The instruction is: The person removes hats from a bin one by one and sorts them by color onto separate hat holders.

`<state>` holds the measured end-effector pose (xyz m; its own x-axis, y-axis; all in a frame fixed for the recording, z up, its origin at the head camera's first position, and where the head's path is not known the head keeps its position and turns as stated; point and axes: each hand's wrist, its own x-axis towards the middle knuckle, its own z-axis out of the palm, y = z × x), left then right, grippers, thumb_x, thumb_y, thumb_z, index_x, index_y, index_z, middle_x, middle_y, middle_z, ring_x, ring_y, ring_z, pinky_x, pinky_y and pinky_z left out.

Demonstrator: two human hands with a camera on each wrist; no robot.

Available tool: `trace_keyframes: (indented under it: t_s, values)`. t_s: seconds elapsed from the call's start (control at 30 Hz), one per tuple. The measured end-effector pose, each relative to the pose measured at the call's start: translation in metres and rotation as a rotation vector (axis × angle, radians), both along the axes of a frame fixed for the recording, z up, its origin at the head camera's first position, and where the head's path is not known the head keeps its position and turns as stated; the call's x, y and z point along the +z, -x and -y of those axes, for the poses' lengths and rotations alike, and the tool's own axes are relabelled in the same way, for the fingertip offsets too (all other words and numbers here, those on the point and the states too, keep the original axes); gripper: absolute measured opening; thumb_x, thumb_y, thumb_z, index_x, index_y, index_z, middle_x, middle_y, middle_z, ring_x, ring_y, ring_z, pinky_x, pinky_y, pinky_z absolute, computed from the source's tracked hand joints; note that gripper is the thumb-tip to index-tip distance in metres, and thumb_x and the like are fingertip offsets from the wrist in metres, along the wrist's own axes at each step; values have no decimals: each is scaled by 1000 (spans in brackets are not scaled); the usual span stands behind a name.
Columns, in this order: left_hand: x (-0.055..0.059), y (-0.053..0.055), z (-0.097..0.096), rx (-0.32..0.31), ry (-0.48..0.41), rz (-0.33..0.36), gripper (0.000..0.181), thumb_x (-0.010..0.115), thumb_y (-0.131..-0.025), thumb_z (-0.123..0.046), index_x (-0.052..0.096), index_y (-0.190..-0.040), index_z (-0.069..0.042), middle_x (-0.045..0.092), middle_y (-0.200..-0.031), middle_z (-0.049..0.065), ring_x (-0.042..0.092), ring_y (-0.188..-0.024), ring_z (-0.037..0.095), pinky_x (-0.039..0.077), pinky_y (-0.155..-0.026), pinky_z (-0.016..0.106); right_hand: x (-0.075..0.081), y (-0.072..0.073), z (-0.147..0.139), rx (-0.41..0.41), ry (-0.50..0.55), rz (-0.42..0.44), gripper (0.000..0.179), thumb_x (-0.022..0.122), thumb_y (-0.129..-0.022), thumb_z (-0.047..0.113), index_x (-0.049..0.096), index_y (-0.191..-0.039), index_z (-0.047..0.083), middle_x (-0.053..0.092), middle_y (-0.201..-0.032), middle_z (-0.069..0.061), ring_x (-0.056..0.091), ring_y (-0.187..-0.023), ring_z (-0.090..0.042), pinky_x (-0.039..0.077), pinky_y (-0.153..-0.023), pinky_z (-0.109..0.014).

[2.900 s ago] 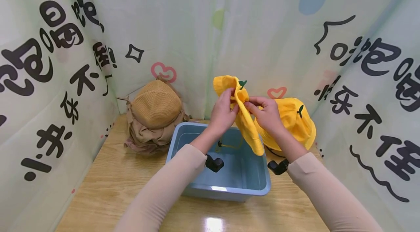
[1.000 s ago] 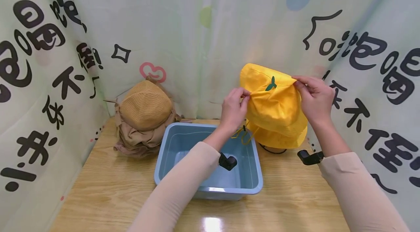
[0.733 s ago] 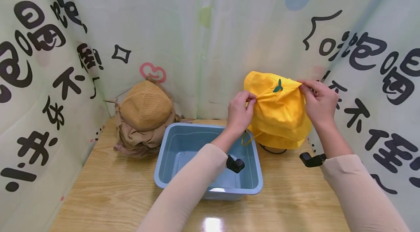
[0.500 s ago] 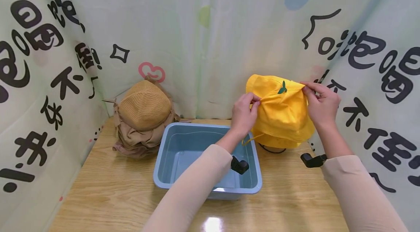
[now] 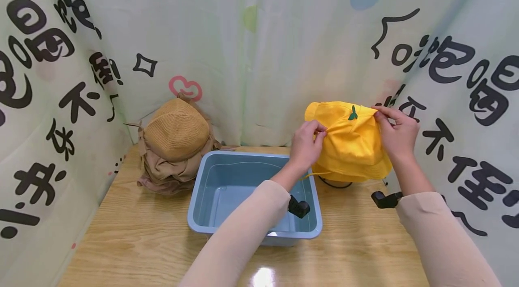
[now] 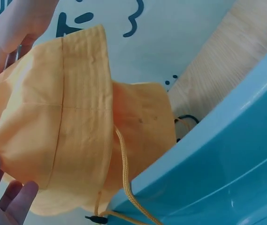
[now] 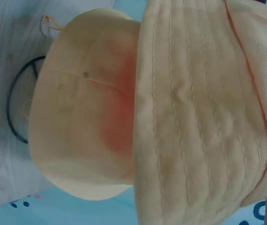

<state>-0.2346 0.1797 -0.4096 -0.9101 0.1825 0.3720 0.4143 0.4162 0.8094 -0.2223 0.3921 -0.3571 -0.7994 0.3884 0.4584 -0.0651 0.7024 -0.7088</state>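
Note:
A yellow bucket hat (image 5: 350, 147) with a small green sprout on its crown is held up by both hands. My left hand (image 5: 306, 145) pinches the cloth at its left side. My right hand (image 5: 399, 134) pinches it at the upper right. Beneath it a second yellow hat (image 7: 82, 108) sits over a black wire stand (image 7: 12, 101). In the right wrist view the held hat's stitched brim overlaps the lower hat. A yellow cord (image 6: 125, 164) with a dark toggle hangs by the brim, near the blue tub's edge. Most of the lower hat is hidden in the head view.
A blue plastic tub (image 5: 227, 154) stands on the wooden table (image 5: 134, 237), left of the yellow hats. Further left is a stack of brown hats with a woven straw-coloured one (image 5: 176, 129) on top. A printed curtain (image 5: 243, 52) closes off the back and sides.
Both hands first worked the yellow hat above the tub, then carried it right over the other yellow hat. It has since come lower, covering more of the hat beneath.

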Motion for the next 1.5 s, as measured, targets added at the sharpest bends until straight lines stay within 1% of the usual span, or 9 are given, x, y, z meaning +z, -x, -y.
trace_keyframes:
  t_s: [0.33,0.5,0.7,0.83,1.0,1.1,1.23,1.37,1.5]
  values:
    - [-10,7,9,2,54,42,9,61,-100,-19,67,-106,-16,63,-106,-2,58,-95,12,48,-81,17,-21,9,1,47,-33,54,30,60,-100,28,74,-119,10,72,-113,-10,57,-92,5,45,-79,-10]
    - [-13,12,12,25,74,61,10,60,-100,-18,67,-106,-14,64,-108,0,60,-99,14,49,-85,20,-26,11,7,45,-39,101,31,58,-101,30,73,-122,13,71,-116,-10,59,-99,-4,47,-84,-11]
    - [-16,11,9,9,115,53,10,61,-100,-20,68,-106,-15,63,-107,-1,59,-97,14,50,-85,20,-28,15,6,6,-27,132,31,57,-102,29,73,-122,12,71,-116,-14,59,-109,-22,34,-105,-32]
    - [-17,8,5,-6,158,44,13,59,-101,-24,67,-110,-18,62,-112,-2,57,-101,13,49,-87,22,-31,21,-2,-14,-6,189,34,55,-103,30,71,-125,9,69,-119,-20,54,-116,-31,24,-109,-46]
    - [-13,5,1,-119,226,29,32,56,-103,-29,57,-135,-25,56,-137,-2,52,-126,17,43,-106,31,-34,26,-6,-18,-11,256,40,49,-105,34,66,-132,11,67,-125,-17,55,-118,-30,36,-106,-41]
    - [-11,4,-2,-216,346,-8,49,55,-103,-34,42,-150,-29,42,-155,2,39,-142,23,33,-116,37,-37,26,-2,33,-3,185,45,43,-106,40,59,-141,17,65,-131,-11,56,-121,-26,44,-103,-39]
    - [-12,5,-6,-316,524,-58,65,54,-103,-38,22,-159,-30,25,-165,3,22,-152,20,18,-123,41,-43,25,4,193,-88,83,51,49,-103,45,52,-147,20,58,-143,-11,50,-132,-33,36,-111,-52]
    - [-15,5,-8,-333,583,-60,71,54,-102,-38,15,-161,-28,22,-166,1,16,-153,13,12,-124,41,-47,28,8,294,-258,99,55,56,-99,47,55,-144,15,54,-146,-14,45,-134,-43,29,-110,-63]
    - [-17,6,-8,-334,590,-37,72,55,-102,-38,15,-161,-27,21,-166,0,15,-153,11,11,-125,39,-48,32,8,294,-290,171,57,50,-101,51,54,-144,15,51,-149,-14,43,-136,-44,29,-110,-64]
